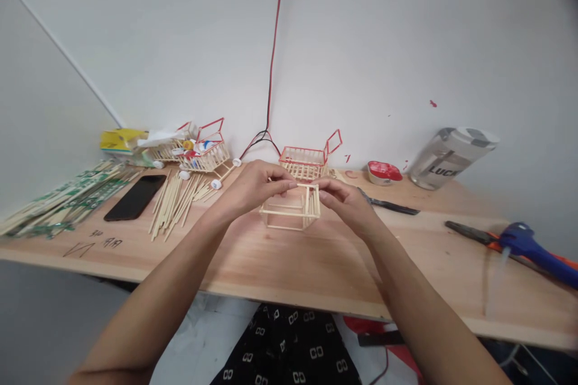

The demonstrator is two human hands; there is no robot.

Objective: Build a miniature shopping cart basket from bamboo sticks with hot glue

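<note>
A small box-shaped frame of thin wooden sticks (312,206) stands at the middle of the table, with upright slats on its right side. My left hand (262,185) is closed, its fingertips pinching at the frame's upper back edge. On the right end, my right hand (339,197) grips the frame's top corner between thumb and fingers. Whether a loose stick is in the fingers I cannot tell. Just behind both hands sits a stick basket with a red rim (303,160) and a red handle, partly hidden by them.
Left are loose sticks (174,203), a black phone (135,197), bagged sticks (67,200) and wheeled stick carts (208,159). Right are a red-stained bowl (385,173), a printed cup (451,159), a dark blade-like tool (392,206) and a blue glue gun (526,240). A cable (272,54) hangs behind.
</note>
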